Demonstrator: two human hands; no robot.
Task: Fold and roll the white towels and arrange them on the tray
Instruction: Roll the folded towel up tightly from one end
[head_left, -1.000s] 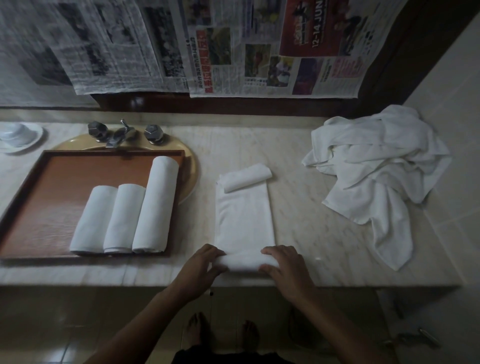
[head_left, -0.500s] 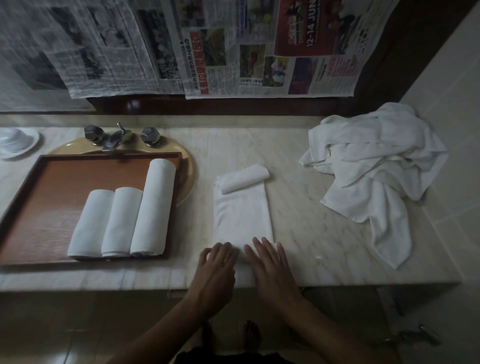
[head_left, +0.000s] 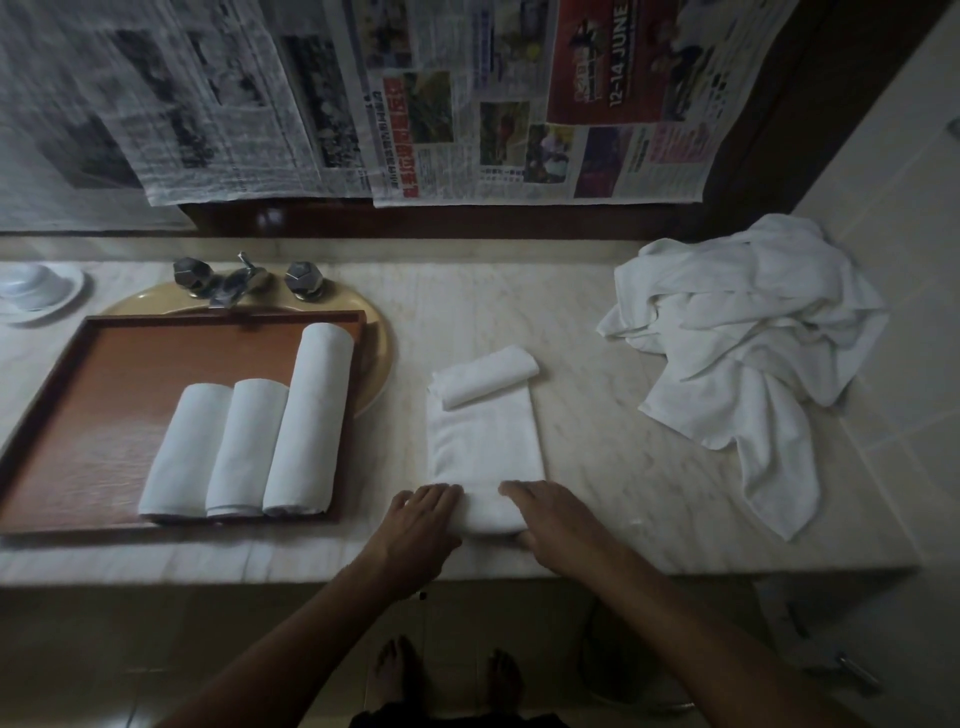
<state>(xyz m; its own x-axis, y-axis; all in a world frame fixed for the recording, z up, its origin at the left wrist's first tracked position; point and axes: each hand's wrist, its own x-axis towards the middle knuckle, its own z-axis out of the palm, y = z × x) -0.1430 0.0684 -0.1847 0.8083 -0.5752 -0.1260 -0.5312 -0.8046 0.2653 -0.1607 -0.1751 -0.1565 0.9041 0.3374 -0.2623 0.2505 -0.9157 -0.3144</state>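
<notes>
1. The left hand (head_left: 422, 525) and right hand (head_left: 558, 522) curl their fingers over the near, rolled-up end of a long folded white towel (head_left: 485, 447), grasping it from either side.
2. Its flat strip runs toward 12 o'clock on the pale marble counter (head_left: 597, 457). A small rolled white towel (head_left: 488, 375) lies across the far end.
3. At 10 o'clock, a brown wooden tray (head_left: 119, 384) holds three rolled white towels (head_left: 249, 447) side by side.
4. At 2 o'clock lies a crumpled heap of white towels (head_left: 743, 332).

Newspapers (head_left: 467, 104) hang above the faucet (head_left: 241, 280) and marble counter (head_left: 623, 457).
</notes>
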